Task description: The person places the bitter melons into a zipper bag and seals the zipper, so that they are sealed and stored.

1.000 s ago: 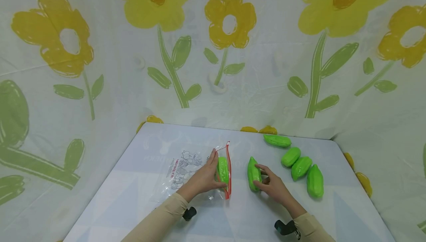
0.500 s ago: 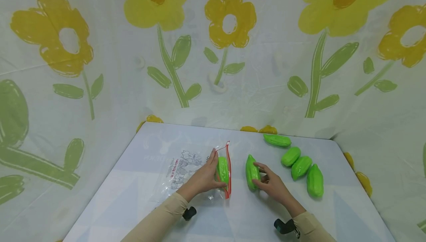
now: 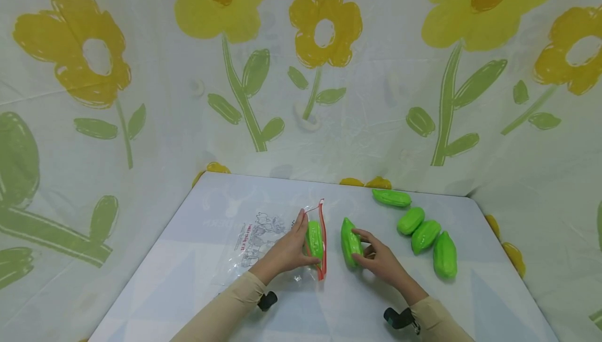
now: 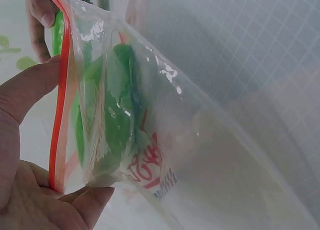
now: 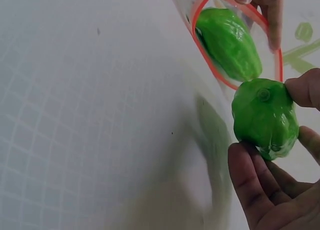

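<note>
A clear zip bag (image 3: 282, 227) with a red zip edge and printed drawings lies with its mouth facing right. My left hand (image 3: 289, 245) holds that mouth apart, thumb and fingers spread along the red edge (image 4: 58, 125). Just inside the bag sits a shiny green ribbed fruit (image 5: 225, 43), seen through the plastic in the left wrist view. My right hand (image 3: 378, 261) grips another green ribbed fruit (image 3: 350, 242) between thumb and fingers, its pointed end away from me. In the right wrist view this fruit (image 5: 265, 115) overlaps the lower rim of the bag's mouth.
Several more green fruits lie to the right on the white table (image 3: 197, 258): one lone fruit (image 3: 391, 198) near the back edge and a loose row ending in a larger fruit (image 3: 444, 255). A flower-printed curtain (image 3: 357, 138) surrounds the table's back and sides.
My right hand has shifted left with its fruit, bringing it nearer the bag's mouth. The left hand and the bag have stayed in place.
</note>
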A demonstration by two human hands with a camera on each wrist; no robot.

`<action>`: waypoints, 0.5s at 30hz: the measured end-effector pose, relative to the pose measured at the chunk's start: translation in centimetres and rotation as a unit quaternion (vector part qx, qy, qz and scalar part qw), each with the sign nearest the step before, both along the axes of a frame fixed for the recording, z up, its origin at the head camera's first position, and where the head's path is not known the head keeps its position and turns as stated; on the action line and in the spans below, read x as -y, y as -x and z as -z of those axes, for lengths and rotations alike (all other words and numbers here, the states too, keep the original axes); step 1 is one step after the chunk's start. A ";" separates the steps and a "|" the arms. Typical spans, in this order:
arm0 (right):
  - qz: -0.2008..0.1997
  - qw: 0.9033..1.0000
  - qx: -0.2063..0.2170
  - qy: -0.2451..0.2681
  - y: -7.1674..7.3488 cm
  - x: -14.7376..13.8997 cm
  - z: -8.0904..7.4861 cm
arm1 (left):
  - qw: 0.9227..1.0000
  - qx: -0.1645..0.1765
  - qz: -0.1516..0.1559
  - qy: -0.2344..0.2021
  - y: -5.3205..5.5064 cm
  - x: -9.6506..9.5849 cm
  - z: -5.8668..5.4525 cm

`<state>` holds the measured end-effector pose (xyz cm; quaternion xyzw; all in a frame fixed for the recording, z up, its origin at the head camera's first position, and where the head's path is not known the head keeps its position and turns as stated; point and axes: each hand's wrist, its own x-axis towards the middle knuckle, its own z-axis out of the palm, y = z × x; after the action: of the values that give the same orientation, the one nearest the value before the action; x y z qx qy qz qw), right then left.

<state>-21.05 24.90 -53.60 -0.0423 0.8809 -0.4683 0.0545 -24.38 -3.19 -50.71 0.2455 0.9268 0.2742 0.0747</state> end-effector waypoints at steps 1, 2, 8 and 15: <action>-0.003 1.000 -0.002 0.001 0.0 0.1 0.0 | 1.000 -0.001 0.000 0.000 0.0 0.0 0.0; -0.007 1.000 -0.004 0.002 0.1 0.2 0.0 | 1.000 -0.001 0.000 0.002 0.0 0.0 0.0; -0.037 0.999 -0.010 0.004 0.2 0.7 0.3 | 1.000 -0.005 0.000 0.006 0.1 0.0 0.1; -0.064 0.998 0.003 0.001 0.4 1.3 0.4 | 1.000 -0.001 -0.002 -0.002 0.2 0.0 0.2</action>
<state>-21.41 23.65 -53.98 -0.0977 0.8759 -0.4645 0.0868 -24.57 -3.21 -50.96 0.2443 0.9267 0.2760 0.0726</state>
